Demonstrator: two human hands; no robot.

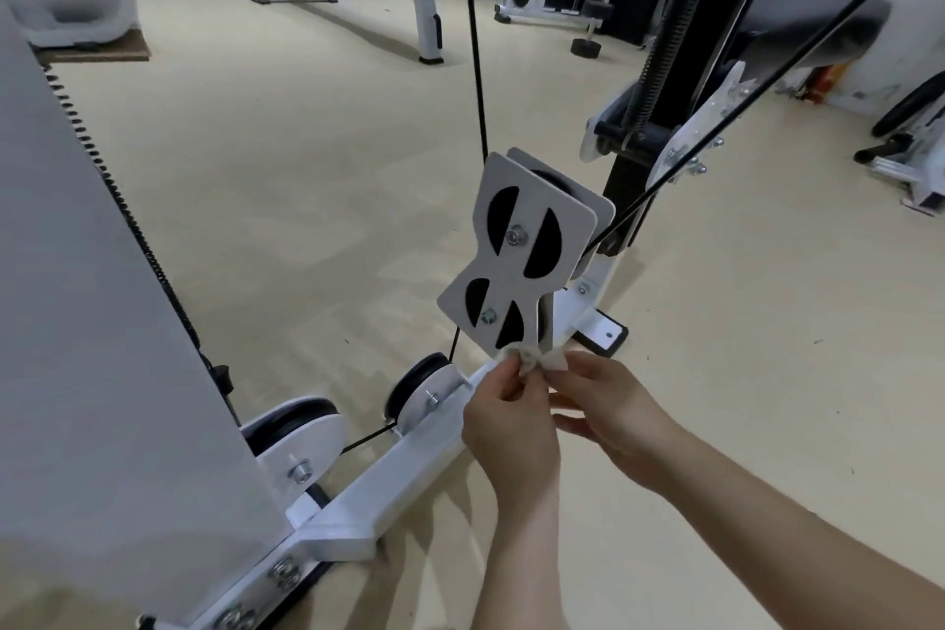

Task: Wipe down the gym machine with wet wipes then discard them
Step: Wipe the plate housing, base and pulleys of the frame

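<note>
Gym floor (307,169), one wipe (534,357) pinched between left hand (511,425), right hand (613,420)

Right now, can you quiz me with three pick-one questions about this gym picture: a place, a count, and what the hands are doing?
1. Where is the wipe? A. on the floor B. on the bench C. at the bottom edge of the pulley plate
2. How many bolts show on that plate's face? A. two B. four C. six
3. What are the hands doing? A. hanging free B. both pinching the wipe C. only one touching it
Answers: 1 C, the wipe meets the plate's lower edge; 2 A, one upper, one lower; 3 B, left hand and right hand each pinch it.
</note>
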